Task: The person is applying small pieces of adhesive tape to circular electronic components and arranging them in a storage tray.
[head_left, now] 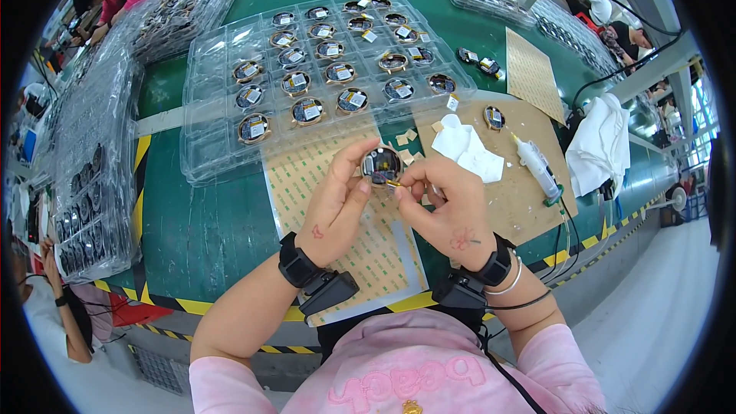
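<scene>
One round watch case [379, 159], open and showing dark parts, is held up just on the near side of the clear tray [201, 136]. The left hand [337, 203] has thumb and fingers closed around its rim; the right hand [454, 203] pinches at a thin yellow strip [392, 183] on its lower edge (whether this is fixed inside, I cannot tell). Work on this piece looks unfinished, since it is uncovered; about twenty more cases [307, 110] sit open in the tray, so plenty may be left, though which are done does not show.

Nearer than the tray, a patterned sheet [360, 272] lies under the hands and reaches the striped edging [192, 307]. Right of the tray, white paper [464, 149], a brown board [529, 218] and a white dispenser [539, 170] crowd the right hand. Stacked trays [100, 176] stand close on its left; green tabletop [207, 238] before its near-left corner offers the left arm most room.
</scene>
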Demonstrator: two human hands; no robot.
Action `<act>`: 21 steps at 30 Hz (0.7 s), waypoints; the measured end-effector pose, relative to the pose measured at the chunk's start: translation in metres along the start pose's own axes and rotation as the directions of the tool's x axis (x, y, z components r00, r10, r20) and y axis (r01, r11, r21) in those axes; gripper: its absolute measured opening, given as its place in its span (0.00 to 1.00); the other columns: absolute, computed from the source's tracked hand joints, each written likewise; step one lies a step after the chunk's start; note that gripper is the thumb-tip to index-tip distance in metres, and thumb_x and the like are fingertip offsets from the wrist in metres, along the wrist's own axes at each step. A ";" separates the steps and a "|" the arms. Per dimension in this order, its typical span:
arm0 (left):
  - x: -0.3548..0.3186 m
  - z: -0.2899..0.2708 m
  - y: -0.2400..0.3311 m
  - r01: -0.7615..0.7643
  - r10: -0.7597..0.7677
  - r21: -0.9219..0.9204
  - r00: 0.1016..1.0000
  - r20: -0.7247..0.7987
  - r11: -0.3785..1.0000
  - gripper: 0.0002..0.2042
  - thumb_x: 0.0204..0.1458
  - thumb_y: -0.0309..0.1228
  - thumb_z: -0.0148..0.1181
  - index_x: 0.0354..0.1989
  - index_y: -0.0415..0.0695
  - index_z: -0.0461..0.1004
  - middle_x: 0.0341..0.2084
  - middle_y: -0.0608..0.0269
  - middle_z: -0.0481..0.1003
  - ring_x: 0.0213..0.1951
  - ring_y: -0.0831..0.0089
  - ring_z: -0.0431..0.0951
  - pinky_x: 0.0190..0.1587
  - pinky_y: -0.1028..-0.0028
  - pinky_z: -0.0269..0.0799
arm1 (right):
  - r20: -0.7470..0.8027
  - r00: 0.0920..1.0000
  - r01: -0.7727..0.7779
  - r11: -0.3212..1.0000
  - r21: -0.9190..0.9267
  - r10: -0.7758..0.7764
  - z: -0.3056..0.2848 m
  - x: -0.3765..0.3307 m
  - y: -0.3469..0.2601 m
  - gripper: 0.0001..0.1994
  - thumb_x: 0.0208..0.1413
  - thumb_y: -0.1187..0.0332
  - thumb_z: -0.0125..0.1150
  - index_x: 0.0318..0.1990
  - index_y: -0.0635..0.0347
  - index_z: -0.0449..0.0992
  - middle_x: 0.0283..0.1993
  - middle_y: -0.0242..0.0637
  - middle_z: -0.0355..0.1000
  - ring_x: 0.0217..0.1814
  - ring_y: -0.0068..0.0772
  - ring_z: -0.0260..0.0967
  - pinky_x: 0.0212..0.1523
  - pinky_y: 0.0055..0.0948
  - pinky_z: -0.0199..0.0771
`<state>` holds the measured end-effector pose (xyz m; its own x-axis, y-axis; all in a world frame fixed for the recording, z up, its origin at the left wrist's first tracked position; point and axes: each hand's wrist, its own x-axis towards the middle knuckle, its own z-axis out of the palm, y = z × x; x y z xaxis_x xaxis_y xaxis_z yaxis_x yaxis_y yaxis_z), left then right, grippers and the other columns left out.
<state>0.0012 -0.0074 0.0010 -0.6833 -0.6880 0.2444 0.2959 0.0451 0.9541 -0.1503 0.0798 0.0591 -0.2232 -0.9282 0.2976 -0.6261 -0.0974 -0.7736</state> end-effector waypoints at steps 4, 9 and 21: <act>-0.001 0.001 0.007 0.005 -0.016 0.253 0.999 0.040 0.967 0.22 0.59 0.18 0.39 0.63 0.40 0.57 0.48 0.57 0.70 0.47 0.73 0.74 0.51 0.74 0.68 | -0.048 0.993 0.103 0.990 -0.101 -0.108 -0.007 0.000 -0.004 0.06 0.45 0.78 0.65 0.32 0.60 0.75 0.24 0.27 0.68 0.18 0.15 0.53 0.19 0.17 0.53; -0.003 0.006 0.001 0.071 -0.073 0.066 0.997 0.025 0.995 0.21 0.57 0.16 0.41 0.61 0.40 0.60 0.43 0.58 0.72 0.35 0.75 0.77 0.42 0.77 0.71 | -0.066 0.992 0.103 0.990 -0.093 -0.110 -0.009 0.001 -0.002 0.07 0.45 0.78 0.66 0.33 0.60 0.76 0.25 0.30 0.69 0.18 0.17 0.55 0.20 0.19 0.56; -0.003 0.004 -0.005 0.111 -0.112 0.053 0.994 0.011 0.992 0.22 0.54 0.15 0.48 0.59 0.40 0.62 0.44 0.57 0.75 0.28 0.81 0.74 0.31 0.79 0.70 | 0.035 0.990 0.139 0.986 -0.096 -0.136 -0.015 0.006 0.006 0.09 0.46 0.79 0.67 0.36 0.61 0.76 0.28 0.34 0.71 0.25 0.23 0.70 0.28 0.21 0.69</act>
<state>-0.0010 -0.0023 -0.0033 -0.7192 -0.6810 0.1379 0.1823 0.0067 0.9832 -0.1664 0.0787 0.0649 -0.1100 -0.9183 0.3804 -0.7195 -0.1905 -0.6678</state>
